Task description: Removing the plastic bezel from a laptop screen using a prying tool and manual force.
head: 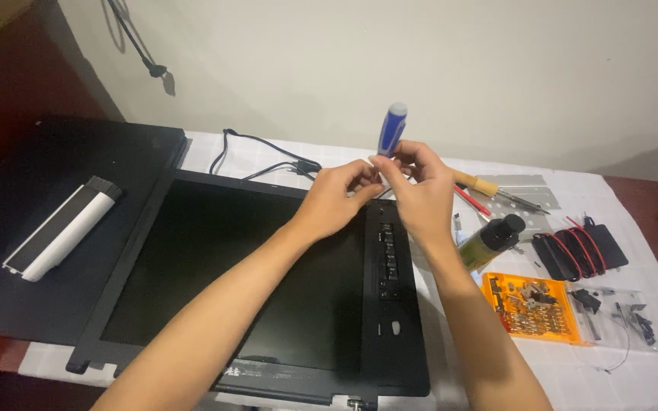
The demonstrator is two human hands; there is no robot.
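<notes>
My right hand [420,186] grips a screwdriver with a blue and white handle [391,128], held upright with the handle on top. My left hand [336,194] pinches at the lower end of the tool, fingertips meeting those of the right hand; the tip is hidden between them. Both hands hover above the far edge of an opened black laptop [215,274], which lies flat on the table with its dark screen panel to the left and a strip of keys [387,259] showing on the right.
A white and black battery-like bar [62,228] lies on a black panel at left. Right of the laptop are a dark-capped bottle [490,240], an orange bit case [531,306], a wooden-handled tool [489,186], a black part with red wires [580,250] and a black cable [264,156].
</notes>
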